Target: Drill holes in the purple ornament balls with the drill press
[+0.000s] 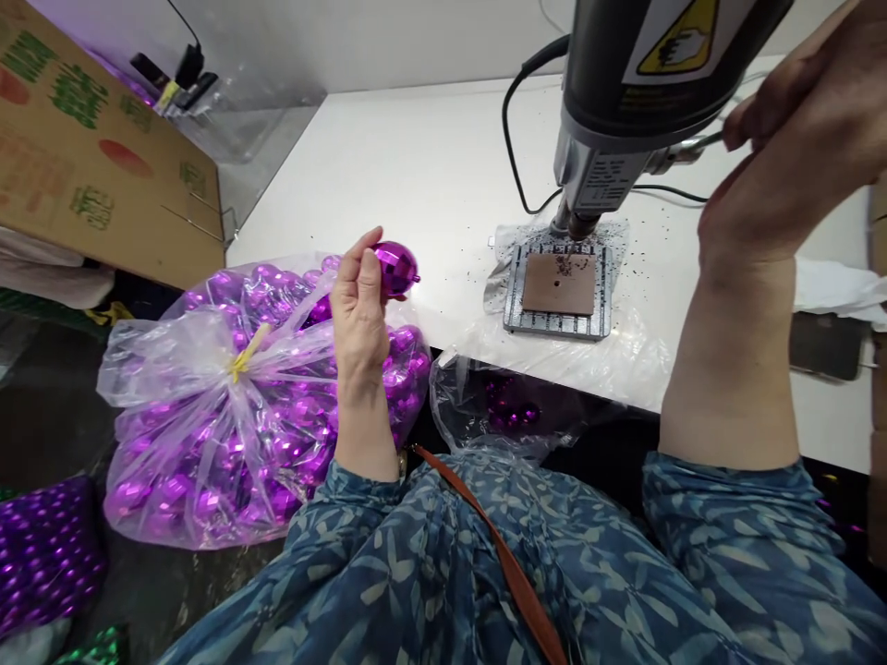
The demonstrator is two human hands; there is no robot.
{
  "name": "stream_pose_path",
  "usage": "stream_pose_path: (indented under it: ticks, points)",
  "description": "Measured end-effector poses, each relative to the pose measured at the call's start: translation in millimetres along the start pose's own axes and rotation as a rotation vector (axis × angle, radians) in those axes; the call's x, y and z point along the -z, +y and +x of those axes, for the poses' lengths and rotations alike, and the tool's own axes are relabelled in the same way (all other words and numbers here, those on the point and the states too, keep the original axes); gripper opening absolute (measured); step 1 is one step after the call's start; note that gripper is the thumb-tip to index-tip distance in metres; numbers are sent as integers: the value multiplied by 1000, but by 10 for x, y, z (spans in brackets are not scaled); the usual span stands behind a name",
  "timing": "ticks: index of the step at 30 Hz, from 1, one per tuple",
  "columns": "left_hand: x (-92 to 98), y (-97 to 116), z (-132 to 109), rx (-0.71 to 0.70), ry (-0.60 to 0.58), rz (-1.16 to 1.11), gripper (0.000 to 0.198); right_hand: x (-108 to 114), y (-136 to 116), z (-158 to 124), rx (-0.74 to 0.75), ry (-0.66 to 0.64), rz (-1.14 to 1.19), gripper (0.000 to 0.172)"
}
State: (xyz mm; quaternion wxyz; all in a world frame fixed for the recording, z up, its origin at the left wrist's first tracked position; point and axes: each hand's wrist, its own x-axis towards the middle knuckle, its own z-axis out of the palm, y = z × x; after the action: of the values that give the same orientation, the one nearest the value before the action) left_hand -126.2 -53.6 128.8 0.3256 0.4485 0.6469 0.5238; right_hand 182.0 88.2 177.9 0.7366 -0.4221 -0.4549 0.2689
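Between the fingers of my left hand (361,300) is a shiny purple faceted bauble (396,269), its small tip pointing right. It is held above the table's left edge, over a clear bag of purple baubles (277,406) tied with a yellow tie. My right hand (810,129) is raised at the upper right, fingers curled round the lever (707,141) of a bench drill press (624,111). Below the drill's chuck (580,224), a brown board (560,284) with a small hole lies on the slotted metal base (554,325). The chuck sits above the board, apart from it.
Dark shavings and clear plastic surround the drill base on the white table (416,139). An open clear bag (485,397) with a few purple baubles hangs at the front edge. A cardboard box (103,148) stands left; a phone (824,344) lies right. A black cable (509,120) loops behind.
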Motion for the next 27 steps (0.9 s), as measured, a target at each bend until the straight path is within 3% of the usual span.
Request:
stream_pose_path:
  ticks: [2, 4, 8, 11, 18, 27]
  points:
    - [-318, -74, -45, 76, -174, -132, 43, -41, -42, -4, 35, -27, -91, 72]
    - [-700, -293, -40, 156, -319, -237, 52, -70, -95, -16, 78, -60, -123, 74]
    - [-1399, -791, 10, 222, -348, -382, 57, -84, -172, -55, 105, -53, -137, 75]
    - [-1692, -972, 37, 216, -339, -366, 54, -84, -192, -79, 89, -50, -143, 74]
    - [-1920, -1122, 126, 56, -395, -140, 56, -95, -202, -100, 108, -36, -89, 71]
    - [-1983, -1199, 74, -340, -455, 61, 59, -64, -173, -84, 108, -54, -96, 74]
